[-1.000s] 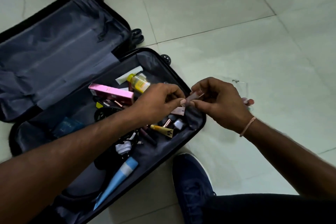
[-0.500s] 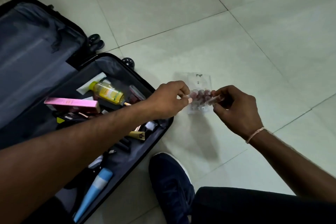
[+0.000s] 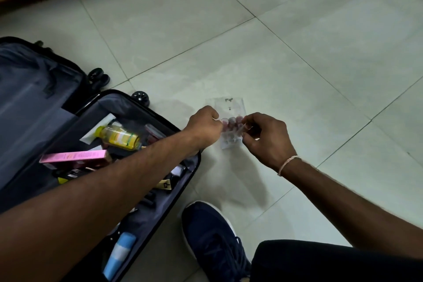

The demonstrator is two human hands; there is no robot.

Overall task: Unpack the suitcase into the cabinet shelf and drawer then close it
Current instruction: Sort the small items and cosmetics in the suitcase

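Two hands are now working off the suitcase rather than over it. A second ago they were meeting above the right edge of the open black hard-shell suitcase (image 3: pixel 96 144); now both are hanging over the pale tiled floor (image 3: pixel 297 75) just right of that edge, so a small item is being carried out of the case.

Going from the left: the suitcase is lying open on the floor, its grey-lined lid half at the far left and its filled half beside it. Inside, a flat pink carton (image 3: pixel 73 157) is lying near the left side, a yellow clear plastic bottle (image 3: pixel 119 137) is resting toward the far corner, and a light blue tube (image 3: pixel 120 256) is sitting at the near edge. Most of the load is therefore still waiting to be unpacked.

Right of the case, the left hand (image 3: pixel 203 125) is curling closed, its fingertips pinching the left side of a clear plastic organiser tray (image 3: pixel 231 131) standing on the floor with several reddish tubes in it. The right hand (image 3: pixel 266 137) is pinching something slim at the tray's right side; what exactly cannot be made out. A navy blue sneaker (image 3: pixel 212 242) is planted on the floor near the bottom edge.

My reading is that lip products are being sorted into the tray first; the cabinet is not recognisably in view.
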